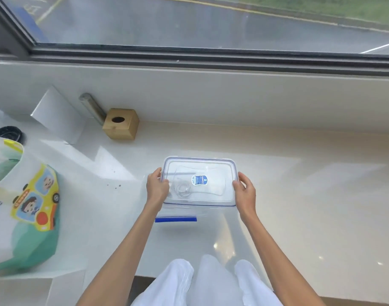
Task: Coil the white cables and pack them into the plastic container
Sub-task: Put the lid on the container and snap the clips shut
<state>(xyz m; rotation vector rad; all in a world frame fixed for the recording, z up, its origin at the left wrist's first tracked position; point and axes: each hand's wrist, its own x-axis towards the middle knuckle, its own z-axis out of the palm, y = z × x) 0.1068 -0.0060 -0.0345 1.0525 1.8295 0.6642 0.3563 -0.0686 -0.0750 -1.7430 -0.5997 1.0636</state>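
The white cable (183, 189) is in, lid (213, 171) on — left hand (157, 188) and right hand (245, 192) grip the ends of the plastic container (211, 209) — next, I think, snap the blue flap (175, 219) shut.

Clear container (200, 205) (blue trim, blue label (199, 180)); white cables (183, 190); tan box (120, 129).

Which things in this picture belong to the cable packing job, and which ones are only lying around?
For the job: plastic container; white cable coiled inside it; left hand and right hand, gripping its two short sides.
Lying about: wooden box with a round hole; cartoon bag; metal tube; black object at the far left.
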